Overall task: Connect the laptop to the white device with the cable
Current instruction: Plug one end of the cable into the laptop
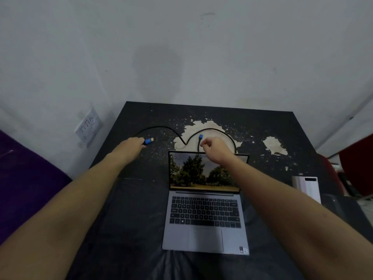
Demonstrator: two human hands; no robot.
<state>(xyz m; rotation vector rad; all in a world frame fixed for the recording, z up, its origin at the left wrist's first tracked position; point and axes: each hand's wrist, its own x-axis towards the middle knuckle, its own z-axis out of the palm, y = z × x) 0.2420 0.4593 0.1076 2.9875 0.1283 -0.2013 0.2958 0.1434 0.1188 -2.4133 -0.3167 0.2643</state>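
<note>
An open grey laptop (203, 219) sits in the middle of the black table (125, 199), its screen showing trees. Behind it a black cable (161, 128) curves across the table. My left hand (134, 145) grips the cable just behind its blue plug (149, 141), left of the laptop. The cable's other blue plug (201, 136) points away from me behind the screen. My right hand (215, 147) is closed beside that end, fingers pinched at the cable just below the plug. The white device (307, 186) lies at the table's right edge, apart from both hands.
The tabletop has worn pale patches (275, 145) behind the laptop. A grey wall (181, 57) stands right behind the table. A purple seat (24, 174) is at the left and a red chair (357, 164) at the right.
</note>
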